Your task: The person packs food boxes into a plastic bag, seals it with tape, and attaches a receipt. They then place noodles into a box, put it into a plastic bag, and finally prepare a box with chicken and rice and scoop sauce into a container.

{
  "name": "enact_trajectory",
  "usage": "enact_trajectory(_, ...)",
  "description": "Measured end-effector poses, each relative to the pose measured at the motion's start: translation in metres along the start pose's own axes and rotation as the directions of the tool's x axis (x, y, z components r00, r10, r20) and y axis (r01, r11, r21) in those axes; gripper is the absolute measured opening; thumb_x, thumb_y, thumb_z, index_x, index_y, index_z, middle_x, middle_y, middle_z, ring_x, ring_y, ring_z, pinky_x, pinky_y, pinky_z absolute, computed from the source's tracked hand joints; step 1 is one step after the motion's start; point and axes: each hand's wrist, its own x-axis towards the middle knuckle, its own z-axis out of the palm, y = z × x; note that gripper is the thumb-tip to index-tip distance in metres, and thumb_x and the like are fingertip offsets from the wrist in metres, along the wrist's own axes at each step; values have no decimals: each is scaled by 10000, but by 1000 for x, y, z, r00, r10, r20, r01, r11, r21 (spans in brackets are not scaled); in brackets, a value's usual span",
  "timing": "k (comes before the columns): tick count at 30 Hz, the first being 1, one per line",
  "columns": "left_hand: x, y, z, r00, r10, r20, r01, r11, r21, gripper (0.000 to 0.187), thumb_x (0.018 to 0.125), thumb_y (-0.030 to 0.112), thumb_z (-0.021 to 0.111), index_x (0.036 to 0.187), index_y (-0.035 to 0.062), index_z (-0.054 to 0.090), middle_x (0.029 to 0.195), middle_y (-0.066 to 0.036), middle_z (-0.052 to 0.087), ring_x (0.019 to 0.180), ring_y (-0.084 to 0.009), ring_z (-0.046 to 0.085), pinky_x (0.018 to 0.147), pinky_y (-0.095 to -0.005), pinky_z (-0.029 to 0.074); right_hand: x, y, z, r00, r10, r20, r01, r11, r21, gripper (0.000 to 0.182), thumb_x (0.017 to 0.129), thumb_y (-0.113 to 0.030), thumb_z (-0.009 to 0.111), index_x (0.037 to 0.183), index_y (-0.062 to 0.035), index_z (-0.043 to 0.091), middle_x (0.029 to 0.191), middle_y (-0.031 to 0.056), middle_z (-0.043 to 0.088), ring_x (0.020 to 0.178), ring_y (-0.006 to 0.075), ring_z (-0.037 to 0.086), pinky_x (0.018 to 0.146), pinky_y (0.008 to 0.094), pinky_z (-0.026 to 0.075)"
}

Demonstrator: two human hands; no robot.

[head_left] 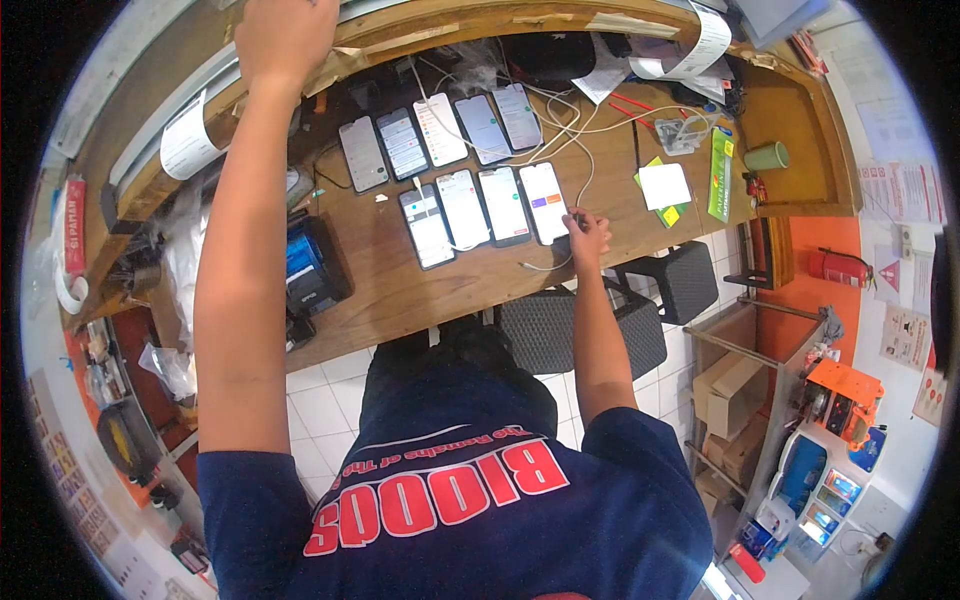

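Several phones lie face up in two rows on the wooden desk (385,300), most with lit screens. My right hand (590,238) is at the right edge of the rightmost front-row phone (545,203), its fingers curled; what they hold, if anything, is hidden. A white charging cable (590,175) runs down to that hand, and a loose cable end lies below it on the desk. My left hand (287,35) rests up at the raised counter ledge (400,42), its fingertips cut off by the frame. Another white cable is attached to a front-row phone (427,228).
Right of the phones lie a white square pad (664,187), a green-yellow box (720,172) and a green cup (767,156). A dark device (315,262) stands at the left. Black woven stools (540,330) are below the desk edge; a fire extinguisher (842,268) hangs at right.
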Motion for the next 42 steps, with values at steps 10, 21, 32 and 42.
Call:
enact_trajectory(10, -1, -1, 1, 1000, -2, -4, 2, 1000, -1, 415, 959, 300, 491, 911, -50, 709, 1012, -231, 632, 1010, -401, 569, 920, -497, 449, -11, -24, -7, 991, 30, 129, 1, 972, -235, 730, 609, -513, 867, 1244, -269, 603, 1313, 144, 387, 1237, 407, 335, 1043, 595, 272)
enact_trajectory(21, 1, -1, 1, 1000, -8, 4, 8, 1000, -9, 411, 955, 300, 491, 918, -45, 712, 1005, -229, 635, 1010, -400, 570, 922, -497, 450, -7, 1, -17, 964, -160, 214, 189, 975, -121, 701, 624, -347, 870, 1274, -279, 616, 1283, 149, 407, 1228, 391, 353, 1053, 555, 311)
enact_trajectory(32, -27, -23, -27, 841, 215, -496, -441, 804, -399, 248, 863, 101, 615, 1101, 58, 674, 994, -177, 652, 970, -377, 600, 859, -469, 465, 24, 54, 7, 968, -189, 166, 180, 981, 69, 438, 783, -246, 736, 1192, -94, 697, 1156, 164, 633, 1150, 325, 546, 1063, 448, 390)
enact_trajectory(42, -399, -241, -154, 815, -451, -363, 455, 887, -82, 262, 805, 4, 645, 1066, 21, 661, 940, -118, 604, 874, -280, 572, 772, -380, 442, 5, 27, 10, 975, -101, 196, -88, 634, 769, 349, 935, -210, 598, 1201, 12, 640, 1234, 172, 605, 1100, 291, 612, 1028, 386, 462)
